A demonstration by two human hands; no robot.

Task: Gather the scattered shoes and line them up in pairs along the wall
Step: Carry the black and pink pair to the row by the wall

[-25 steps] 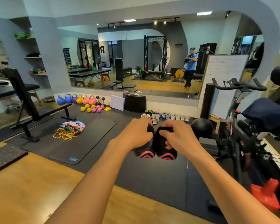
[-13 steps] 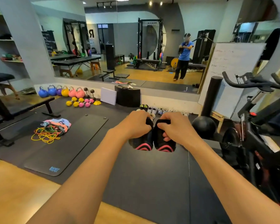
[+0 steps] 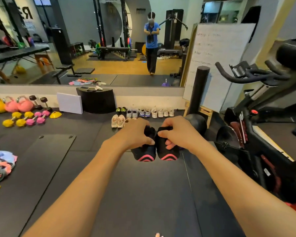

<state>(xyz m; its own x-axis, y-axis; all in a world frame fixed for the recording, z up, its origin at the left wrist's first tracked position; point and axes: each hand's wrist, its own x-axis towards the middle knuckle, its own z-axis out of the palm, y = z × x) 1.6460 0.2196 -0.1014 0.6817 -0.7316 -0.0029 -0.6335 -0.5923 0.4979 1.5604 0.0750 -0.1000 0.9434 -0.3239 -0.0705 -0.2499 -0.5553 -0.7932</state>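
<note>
Most looks done: a row of shoes (image 3: 149,112) sits paired along the wall (image 3: 143,100), with a beige pair (image 3: 118,120) just in front. The left hand (image 3: 135,134) and right hand (image 3: 176,134), fingers curled, each grip 1 of 2 black shoes (image 3: 144,153), side by side above the floor (image 3: 143,194), not yet placed.

A gym: kettlebells (image 3: 25,104) and small dumbbells (image 3: 15,119) sit at the far edge of the black rubber floor (image 3: 143,194), below a wall mirror (image 3: 75,40) reflecting a lifting rack (image 3: 99,23). An exercise bike (image 3: 246,134) stands along the floor's right edge.
</note>
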